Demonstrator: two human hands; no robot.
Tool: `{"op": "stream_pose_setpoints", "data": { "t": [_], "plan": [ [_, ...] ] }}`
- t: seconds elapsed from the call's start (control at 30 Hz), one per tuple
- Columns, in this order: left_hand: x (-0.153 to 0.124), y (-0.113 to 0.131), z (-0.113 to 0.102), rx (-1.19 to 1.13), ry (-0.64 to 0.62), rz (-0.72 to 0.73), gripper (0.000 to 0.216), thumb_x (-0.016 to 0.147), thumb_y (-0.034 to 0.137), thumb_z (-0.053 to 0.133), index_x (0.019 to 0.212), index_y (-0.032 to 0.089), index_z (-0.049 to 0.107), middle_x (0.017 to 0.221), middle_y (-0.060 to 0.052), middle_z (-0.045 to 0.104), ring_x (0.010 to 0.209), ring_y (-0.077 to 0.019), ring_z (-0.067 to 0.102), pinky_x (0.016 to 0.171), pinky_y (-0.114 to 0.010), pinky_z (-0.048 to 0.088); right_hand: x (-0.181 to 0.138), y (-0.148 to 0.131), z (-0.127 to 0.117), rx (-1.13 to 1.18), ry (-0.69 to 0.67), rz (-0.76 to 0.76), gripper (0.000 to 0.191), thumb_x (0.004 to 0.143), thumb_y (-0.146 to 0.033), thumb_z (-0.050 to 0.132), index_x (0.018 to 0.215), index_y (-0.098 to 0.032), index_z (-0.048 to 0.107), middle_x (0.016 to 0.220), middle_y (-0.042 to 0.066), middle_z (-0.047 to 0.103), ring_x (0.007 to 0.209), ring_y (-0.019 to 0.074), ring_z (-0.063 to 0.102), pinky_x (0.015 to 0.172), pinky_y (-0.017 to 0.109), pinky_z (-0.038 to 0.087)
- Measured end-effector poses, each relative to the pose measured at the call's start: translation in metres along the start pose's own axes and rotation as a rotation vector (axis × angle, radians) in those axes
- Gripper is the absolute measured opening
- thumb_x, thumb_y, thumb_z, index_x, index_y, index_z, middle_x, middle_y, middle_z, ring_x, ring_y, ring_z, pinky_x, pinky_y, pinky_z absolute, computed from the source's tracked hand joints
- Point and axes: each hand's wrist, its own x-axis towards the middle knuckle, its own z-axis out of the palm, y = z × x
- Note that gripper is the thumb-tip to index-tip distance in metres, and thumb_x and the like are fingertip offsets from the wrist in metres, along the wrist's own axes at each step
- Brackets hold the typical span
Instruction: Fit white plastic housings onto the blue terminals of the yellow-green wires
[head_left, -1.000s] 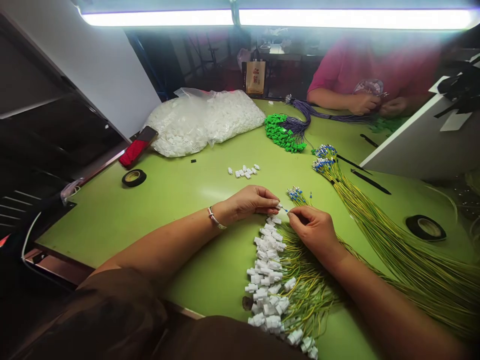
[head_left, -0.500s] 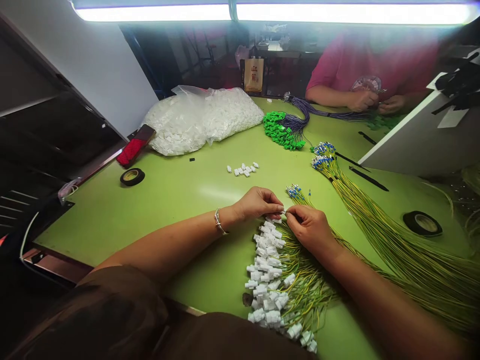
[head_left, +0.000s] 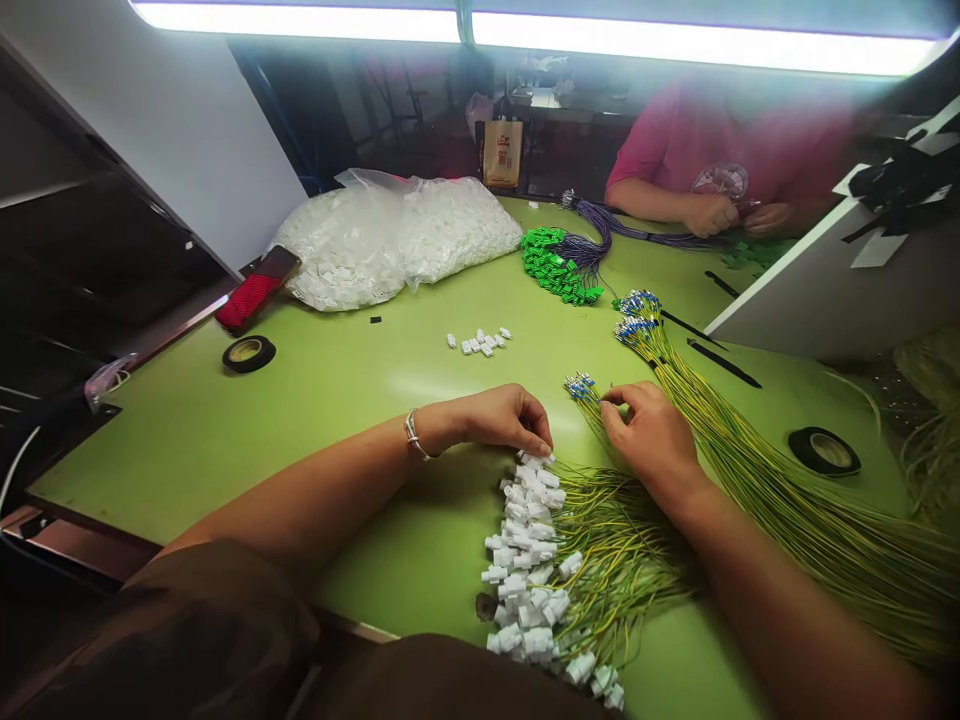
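Observation:
My left hand [head_left: 510,416] is closed in a pinch, its fingertips on a white connector [head_left: 534,461] at the top of a long pile of white connectors [head_left: 525,545]. Yellow-green wires [head_left: 622,540] run from that pile to the right, under my right forearm. My right hand [head_left: 651,432] pinches with thumb and index finger at a yellow-green wire beside a small group of blue-and-silver crimp terminals [head_left: 580,386]. The exact hold between those fingertips is hard to see. Several loose white connectors [head_left: 480,342] lie farther up the table.
Across the green table [head_left: 360,400] sit a bag of white connectors [head_left: 337,250], a phone [head_left: 259,290], black tape rolls [head_left: 249,354], green connectors on dark wires [head_left: 559,268] and a thick yellow-green wire bundle [head_left: 720,430]. A person in pink [head_left: 675,150] works opposite.
My hands have moved apart. The left has come down onto the top of the connector pile, and the right has shifted up and right to the terminal-tipped wires. The view has shifted slightly.

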Motion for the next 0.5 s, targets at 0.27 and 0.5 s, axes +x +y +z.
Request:
{"op": "stream_pose_setpoints", "data": {
  "t": [0.27,0.5],
  "plan": [
    [0.0,0.006,0.017,0.268,-0.115,0.027,0.034,0.072,0.043,0.065,0.068,0.009,0.068,0.055,0.001,0.055,0.051,-0.0068,0.042,0.05,-0.019,0.032,-0.003,-0.007,0.01,-0.379,-0.136,-0.023,0.028,0.079,-0.041,0.057,0.082,-0.014,0.062,0.084,0.013,0.06,0.083,0.0265,0.055,0.074,0.037,0.04],
    [-0.001,0.004,0.03,0.274,-0.179,0.048,0.037,0.073,0.046,0.063,0.068,0.01,0.065,0.051,0.002,0.05,0.05,-0.0066,0.039,0.049,-0.019,0.03,-0.001,0.003,0.015,0.164,0.002,-0.018,0.016,0.08,-0.031,0.056,0.072,-0.018,0.06,0.075,0.004,0.06,0.071,0.017,0.054,0.069,0.029,0.042]
  ]
}}
